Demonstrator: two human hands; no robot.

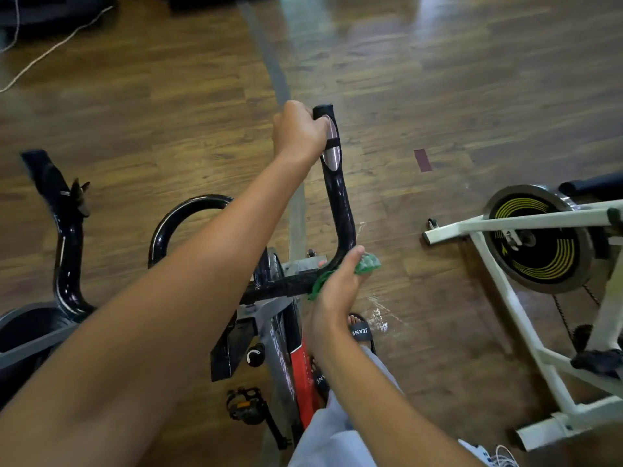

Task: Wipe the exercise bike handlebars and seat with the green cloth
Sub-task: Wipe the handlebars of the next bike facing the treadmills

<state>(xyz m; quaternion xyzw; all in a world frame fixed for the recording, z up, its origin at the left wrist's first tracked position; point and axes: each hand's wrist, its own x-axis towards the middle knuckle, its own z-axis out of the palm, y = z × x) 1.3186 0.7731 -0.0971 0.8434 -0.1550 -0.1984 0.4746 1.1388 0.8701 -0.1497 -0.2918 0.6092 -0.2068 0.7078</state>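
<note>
Wooden floor [438, 79] carries the black exercise bike [286, 338] at centre, a white bike [526, 264] right, a cord [50, 48] upper left.

Bare forearms, grey trousers [340, 433], black sandals [360, 332]

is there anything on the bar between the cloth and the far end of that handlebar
Yes. The right hand holds the crumpled green cloth at the lower bend of the glossy black handlebar. The bar above it is bare up to the silver sensor plate, but the left hand grips the bar beside that plate, near its tip.
</note>
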